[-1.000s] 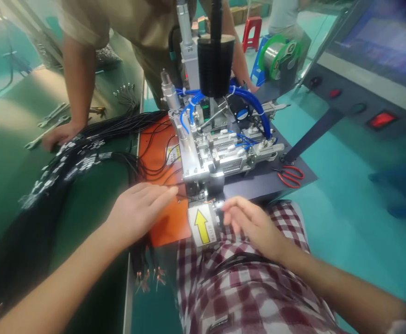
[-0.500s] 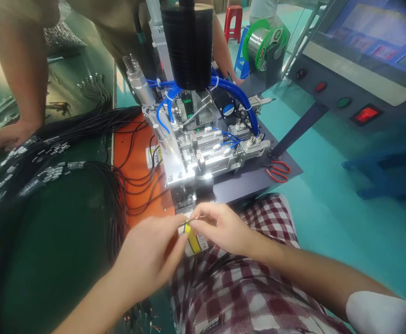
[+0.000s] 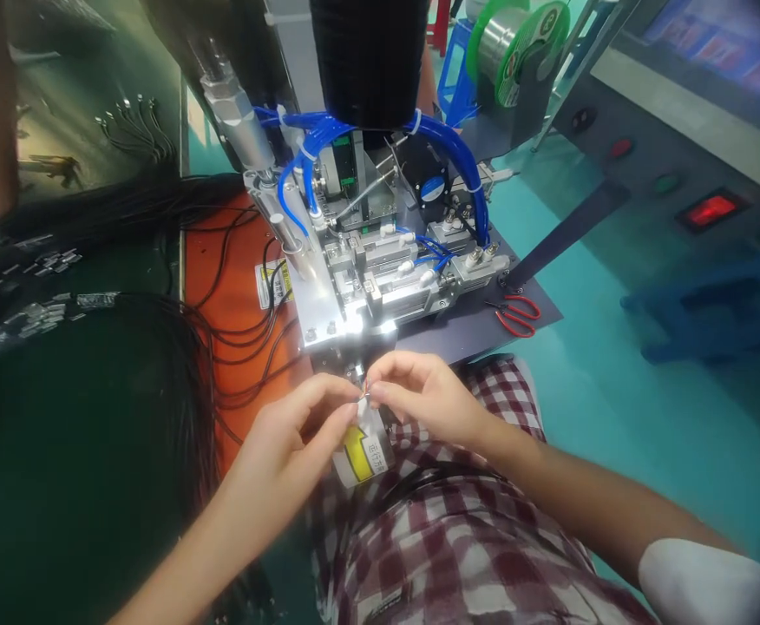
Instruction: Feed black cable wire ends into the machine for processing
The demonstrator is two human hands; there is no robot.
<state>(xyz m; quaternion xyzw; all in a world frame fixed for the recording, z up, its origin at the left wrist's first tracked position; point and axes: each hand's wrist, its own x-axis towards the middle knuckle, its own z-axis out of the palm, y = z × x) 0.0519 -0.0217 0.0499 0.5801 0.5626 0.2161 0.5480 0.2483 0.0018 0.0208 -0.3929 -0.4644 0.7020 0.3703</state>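
Apparently fine and limp, the thin wire ends [image 3: 366, 393] sit just in front of the machine [image 3: 412, 302], on its near side, by the block with the yellow arrow [image 3: 362, 460]. They show as a small orange and pale tuft between the fingertips of both hands. The left hand [image 3: 302, 425] comes from the machine's left front, thumb and forefinger brought together at the tuft; the right hand [image 3: 429, 395] meets it from the right front, its thumb and forefinger bent in at the other side. Both seem to be grasping wire, though which strand each one pinches is too small to tell. Gripping it from two sides probably steadies so slight a piece, and holding it at the machine's front likely spares the arms a long reach.

Left of the machine, black cables [image 3: 194, 338] lie bundled, some running over the orange sheet [image 3: 201, 260], perhaps placed for the left hand's convenience. Right of the machine, red-handled pliers [image 3: 505, 308] rest on its dark base, seemingly parked clear of the fingers. A spool of silver wire [image 3: 503, 43] stands behind it to the right, and a control panel [image 3: 653, 148] rises on its right, presumably to keep the buttons reachable.
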